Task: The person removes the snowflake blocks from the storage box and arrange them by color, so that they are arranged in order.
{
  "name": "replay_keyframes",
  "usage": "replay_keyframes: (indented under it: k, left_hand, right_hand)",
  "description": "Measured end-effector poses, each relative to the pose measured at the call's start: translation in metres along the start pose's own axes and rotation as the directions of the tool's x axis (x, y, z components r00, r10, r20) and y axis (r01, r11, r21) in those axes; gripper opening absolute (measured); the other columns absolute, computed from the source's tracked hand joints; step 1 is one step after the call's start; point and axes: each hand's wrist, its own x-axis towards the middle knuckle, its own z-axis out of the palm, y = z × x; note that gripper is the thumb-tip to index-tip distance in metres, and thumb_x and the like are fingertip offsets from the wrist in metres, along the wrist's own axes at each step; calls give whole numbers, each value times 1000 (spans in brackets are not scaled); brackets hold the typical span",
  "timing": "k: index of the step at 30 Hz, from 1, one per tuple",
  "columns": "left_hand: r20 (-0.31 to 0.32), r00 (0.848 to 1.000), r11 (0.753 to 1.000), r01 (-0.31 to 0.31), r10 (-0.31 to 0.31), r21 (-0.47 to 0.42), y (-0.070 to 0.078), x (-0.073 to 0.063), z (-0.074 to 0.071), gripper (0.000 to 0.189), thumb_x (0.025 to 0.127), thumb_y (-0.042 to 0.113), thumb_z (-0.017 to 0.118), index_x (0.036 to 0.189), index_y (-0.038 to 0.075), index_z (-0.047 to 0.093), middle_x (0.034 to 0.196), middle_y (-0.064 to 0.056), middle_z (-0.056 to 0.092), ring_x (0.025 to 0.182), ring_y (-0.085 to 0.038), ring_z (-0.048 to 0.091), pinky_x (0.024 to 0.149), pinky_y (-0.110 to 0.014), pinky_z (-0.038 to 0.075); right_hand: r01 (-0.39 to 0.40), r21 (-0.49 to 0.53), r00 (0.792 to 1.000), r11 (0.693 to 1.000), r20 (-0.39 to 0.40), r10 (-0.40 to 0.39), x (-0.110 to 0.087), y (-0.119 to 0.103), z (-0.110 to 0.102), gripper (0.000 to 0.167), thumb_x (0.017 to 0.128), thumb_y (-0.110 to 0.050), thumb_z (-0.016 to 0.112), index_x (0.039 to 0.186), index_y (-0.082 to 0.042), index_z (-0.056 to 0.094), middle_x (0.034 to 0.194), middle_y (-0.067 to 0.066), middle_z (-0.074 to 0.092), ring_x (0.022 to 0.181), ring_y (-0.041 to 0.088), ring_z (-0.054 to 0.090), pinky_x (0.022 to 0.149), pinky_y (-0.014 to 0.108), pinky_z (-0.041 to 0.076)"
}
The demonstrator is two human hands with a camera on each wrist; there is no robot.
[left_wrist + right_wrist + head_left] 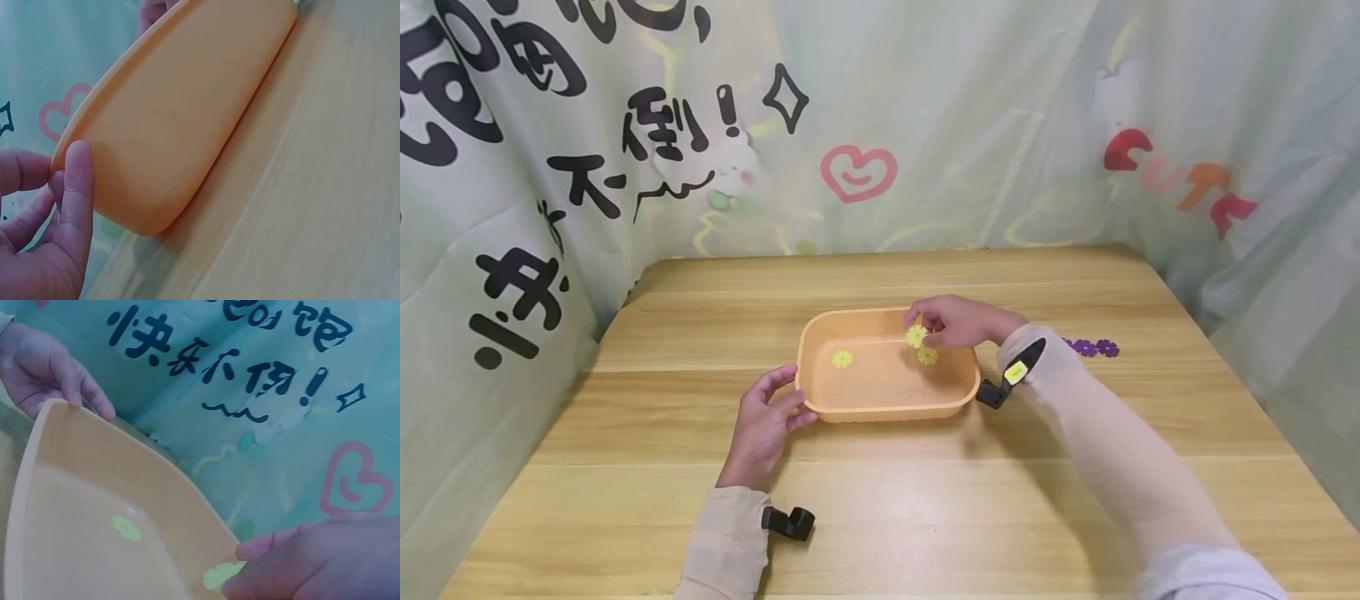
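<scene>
An orange plastic basin [887,412] with rounded corners sits on the wooden table. My left hand [762,425] grips its left end near the front corner; in the left wrist view the thumb [78,187] lies along the outer wall, with a finger at the rim. My right hand [962,321] reaches over the basin's right part and pinches a yellow flower-shaped piece [917,336] between thumb and fingers. Inside the basin lie two more yellow flowers, one at the left [842,358] and one just below the held piece [928,357].
Several purple flower-shaped pieces [1097,348] lie in a row on the table [880,500] to the right, partly hidden behind the right forearm. A printed curtain [962,125] hangs behind the table and along both sides. Each wrist wears a black camera mount.
</scene>
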Motion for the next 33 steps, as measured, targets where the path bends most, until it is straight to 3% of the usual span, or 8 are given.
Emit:
replay_keyframes:
  k: [11,26,33]
  left_hand:
    - [-2,1000,1000,-5,5,-9,1,0,1,43,91,-13,54,132,-3,47,129,-14,41,74,-16,58,70,-29,60]
    - [4,1000,1000,0,0,-16,0,0,-1,42,91,-13,53,132,-4,46,129,-15,39,75,-16,56,70,-29,60]
    - [-2,1000,1000,1,-1,-19,0,-1,1,42,91,-13,53,131,-3,47,127,-13,40,75,-17,57,70,-29,60]
  right_hand:
    - [-44,22,989,999,-143,46,-36,11,-11,32,91,-2,62,123,-1,59,74,3,48,64,16,44,61,30,43]
    - [-55,65,955,996,-289,71,-91,40,-9,33,90,-1,66,121,-3,56,70,4,56,60,14,50,55,26,47]
    - [-118,106,927,987,-345,148,-122,58,-7,33,90,-1,66,121,-1,54,74,8,57,62,14,49,54,26,45]
